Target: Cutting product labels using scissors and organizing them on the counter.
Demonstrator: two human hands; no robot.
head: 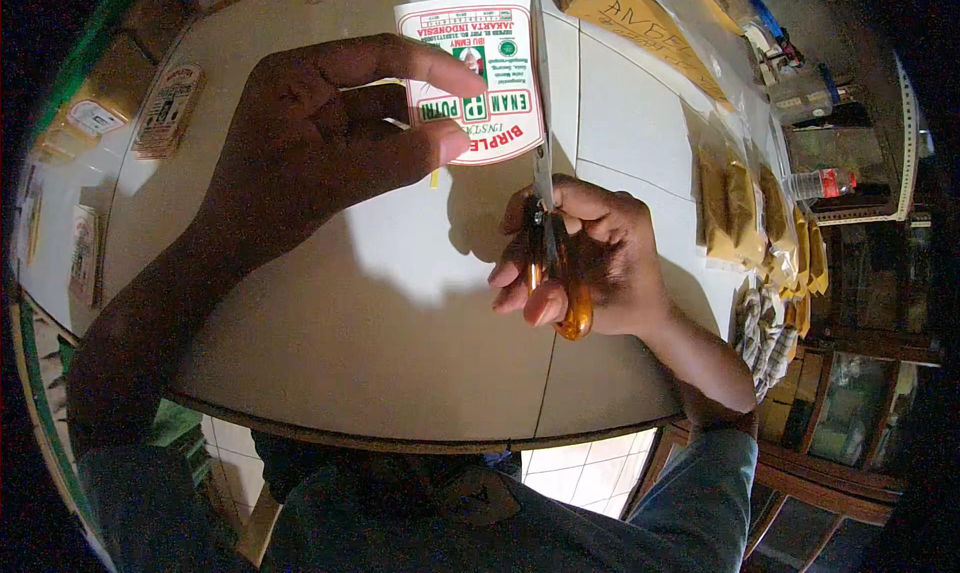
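Note:
My left hand (352, 115) pinches a printed paper label (495, 134) between thumb and fingers, above the white tabletop. The label bears red and green print and appears upside down from here. In my right hand (600, 250) is a pair of scissors (541, 172) with glossy orange-brown handles, the fingers wrapped around the grips. The scissor blades point away from me and run along the label's right edge. Whether the blades are parted cannot be made out. A narrow yellow strip (434, 179) shows just below the label, partly hidden by my left thumb.
At left lie label stacks (169, 112) and a labelled packet (94, 115). Filled plastic packets (731, 202), a checked cloth (761, 333) and a plastic bottle (821, 184) are at right. A brown envelope (641, 29) with handwriting lies at the back. The table's edge (375, 439) curves before me.

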